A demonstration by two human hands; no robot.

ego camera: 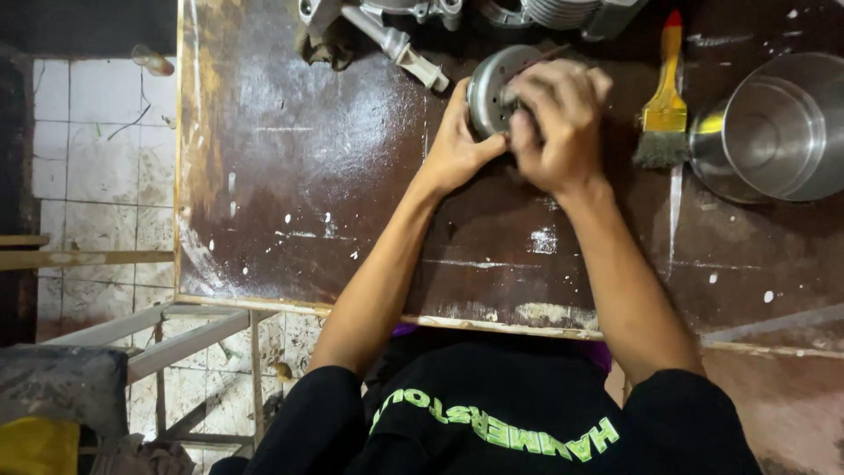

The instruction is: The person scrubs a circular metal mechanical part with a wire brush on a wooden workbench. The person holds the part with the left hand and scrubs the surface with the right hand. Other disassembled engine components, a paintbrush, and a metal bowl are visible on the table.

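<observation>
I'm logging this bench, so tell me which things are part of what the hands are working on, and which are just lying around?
In hand:
round grey metal part, held by left hand and right hand

Lying about:
yellow-handled brush
steel pot
metal engine pieces at the table's far edge

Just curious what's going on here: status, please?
Left hand and right hand both gripping round metal part over table. Brush and steel pot to the right, apart.

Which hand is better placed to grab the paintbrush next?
The right hand, probably. It sits on top of the round metal part, closest to the yellow-handled paintbrush, while the left hand cups the part's far side.
</observation>
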